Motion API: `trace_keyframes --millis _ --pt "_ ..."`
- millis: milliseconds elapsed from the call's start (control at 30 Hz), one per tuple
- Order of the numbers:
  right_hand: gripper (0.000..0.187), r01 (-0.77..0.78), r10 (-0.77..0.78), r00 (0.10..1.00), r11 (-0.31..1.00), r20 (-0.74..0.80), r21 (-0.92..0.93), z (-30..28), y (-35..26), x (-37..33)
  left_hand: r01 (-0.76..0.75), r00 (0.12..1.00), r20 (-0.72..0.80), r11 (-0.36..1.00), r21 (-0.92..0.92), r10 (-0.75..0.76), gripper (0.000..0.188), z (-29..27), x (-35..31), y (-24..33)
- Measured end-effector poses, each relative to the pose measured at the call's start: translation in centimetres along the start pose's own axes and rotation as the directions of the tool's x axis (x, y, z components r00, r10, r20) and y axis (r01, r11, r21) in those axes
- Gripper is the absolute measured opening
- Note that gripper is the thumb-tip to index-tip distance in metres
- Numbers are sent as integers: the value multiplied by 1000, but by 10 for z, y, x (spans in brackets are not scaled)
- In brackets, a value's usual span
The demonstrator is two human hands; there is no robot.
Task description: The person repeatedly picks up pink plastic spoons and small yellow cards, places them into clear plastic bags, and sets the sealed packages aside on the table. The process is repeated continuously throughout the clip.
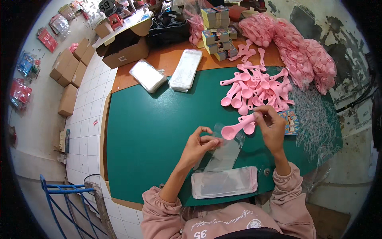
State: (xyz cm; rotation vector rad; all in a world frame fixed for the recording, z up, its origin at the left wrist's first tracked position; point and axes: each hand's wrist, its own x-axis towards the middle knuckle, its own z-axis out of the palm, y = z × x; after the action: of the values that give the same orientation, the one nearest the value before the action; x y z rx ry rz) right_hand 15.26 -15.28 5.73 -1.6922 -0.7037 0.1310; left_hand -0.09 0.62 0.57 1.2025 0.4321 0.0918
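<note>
Between the fingertips of my right hand (pixel 271 126) is the handle of a pink measuring spoon (pixel 234 128), its bowl tilted toward my left hand. Another pink spoon bowl (pixel 249 128) shows just behind it. My left hand (pixel 202 143) pinches the edge of a clear plastic bag (pixel 224 155), which hangs down over the table. The spoon's bowl is at the bag's upper end; whether it is inside I cannot tell. Below both hands lies a stack of clear plastic bags (pixel 225 182). Past my right hand spreads a heap of pink spoons (pixel 254 85).
Two stacks of clear bags (pixel 148 75) (pixel 186 71) lie at the far side of the green tabletop (pixel 159 127). Bundled cards (pixel 215 36) and bagged pink spoons (pixel 292 49) stand at the back. Clear plastic strips (pixel 318 123) and a printed card (pixel 289 122) lie at right. An open cardboard box (pixel 125 51) sits far left.
</note>
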Motion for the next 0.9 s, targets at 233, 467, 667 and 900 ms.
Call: trace_keyframes --millis 233,467,667,900 --pt "15 68 -59 992 994 108 -87 6 -6 -1 54 995 82 998 -25 -51 36 6 0 3" --pt "14 107 -106 994 994 40 -25 10 -11 -1 84 985 150 995 51 -91 36 3 -2 5" --pt "13 117 -102 983 989 154 -91 11 -14 0 77 980 177 995 65 -87 38 5 -2 1" --pt "13 143 -114 969 982 220 -124 16 -14 -3 93 971 203 982 167 -127 39 4 -6 8"
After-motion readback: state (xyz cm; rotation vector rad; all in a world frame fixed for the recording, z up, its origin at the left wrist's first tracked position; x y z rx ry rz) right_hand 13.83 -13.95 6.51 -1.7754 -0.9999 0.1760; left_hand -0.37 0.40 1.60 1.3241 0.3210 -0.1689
